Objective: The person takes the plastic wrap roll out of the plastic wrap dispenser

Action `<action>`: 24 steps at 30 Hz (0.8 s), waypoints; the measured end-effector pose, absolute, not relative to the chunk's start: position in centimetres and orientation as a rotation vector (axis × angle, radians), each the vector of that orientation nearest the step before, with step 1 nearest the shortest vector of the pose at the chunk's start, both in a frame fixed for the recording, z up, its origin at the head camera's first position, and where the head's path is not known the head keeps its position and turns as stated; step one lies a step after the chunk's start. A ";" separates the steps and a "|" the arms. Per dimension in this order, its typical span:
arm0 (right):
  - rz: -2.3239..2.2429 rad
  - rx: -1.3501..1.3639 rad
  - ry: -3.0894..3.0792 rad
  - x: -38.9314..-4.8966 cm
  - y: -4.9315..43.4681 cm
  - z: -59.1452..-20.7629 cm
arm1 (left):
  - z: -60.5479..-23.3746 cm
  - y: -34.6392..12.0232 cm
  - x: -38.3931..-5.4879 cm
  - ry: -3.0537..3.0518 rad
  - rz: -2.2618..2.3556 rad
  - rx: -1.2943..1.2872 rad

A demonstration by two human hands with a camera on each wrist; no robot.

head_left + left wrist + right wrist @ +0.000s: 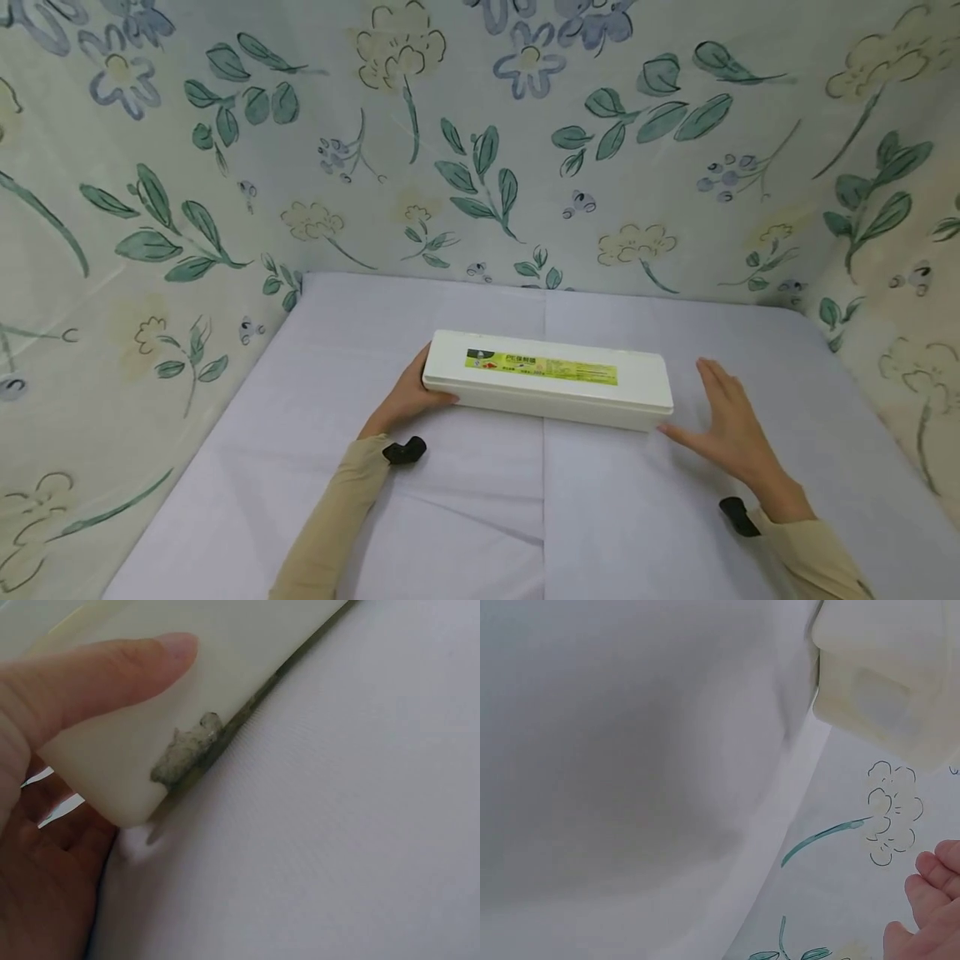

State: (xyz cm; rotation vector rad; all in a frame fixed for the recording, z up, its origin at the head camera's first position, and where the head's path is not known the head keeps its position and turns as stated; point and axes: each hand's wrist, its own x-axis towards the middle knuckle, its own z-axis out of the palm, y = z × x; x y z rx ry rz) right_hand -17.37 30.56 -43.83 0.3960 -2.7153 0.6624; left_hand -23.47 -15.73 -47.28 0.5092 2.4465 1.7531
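A long white cling film box (555,406) with a yellow-green label (540,367) lies on the white cloth, its lid down. My left hand (412,392) grips its left end, thumb along the front side and fingers behind the end. In the left wrist view the thumb presses the box's white wall (247,645), near a rough greyish patch (186,752) at the lower edge. My right hand (731,429) is spread beside the right end, its thumb tip near the lower front corner; contact there is unclear. The right wrist view shows the box's end (877,697) apart from the right fingers (934,889).
White cloth (450,517) with a seam and creases covers the table. Floral fabric (480,150) hangs behind and along both sides. Black straps (405,451) sit at both wrists, by the beige sleeves (330,517).
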 end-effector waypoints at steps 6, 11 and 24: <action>0.636 0.394 -2.723 -17.6 29.8 -43.5 | -49.1 -16.1 -24.0 2.461 1.781 0.502; 0.635 0.394 -2.744 -17.9 29.1 -42.9 | -49.2 -16.0 -23.9 2.453 1.781 0.468; 0.621 0.471 -2.713 -18.6 28.0 -42.3 | -49.3 -15.8 -24.1 2.450 1.807 0.486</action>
